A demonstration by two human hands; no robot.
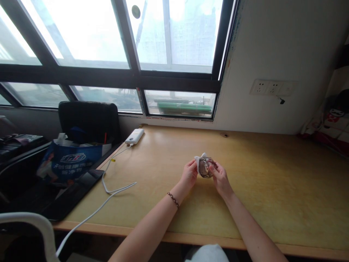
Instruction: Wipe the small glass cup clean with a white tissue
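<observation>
Both hands meet on one small round shiny object (205, 169), glass or mirror-like (can't tell which), held up over the wooden desk (261, 203). Left hand (190, 172) closed in a pinch at its left edge, white cloth or tissue (201, 157) bunched there and poking up over the top. Right hand (220, 178) closed on the right edge, thumb on the near face, its other fingers partly hidden. Braided bracelet (173, 199) on left wrist. Beyond and left of the grip: white power bank (135, 137) near the desk's left edge, white cable (118, 190) plugged in, looping left of the grip and off the near edge. Farther left, off the desk: blue printed bag (73, 162) in front of a black chair back (88, 116). Beyond the grip: dark-framed window (177, 82); wall sockets (274, 87) beyond and right
</observation>
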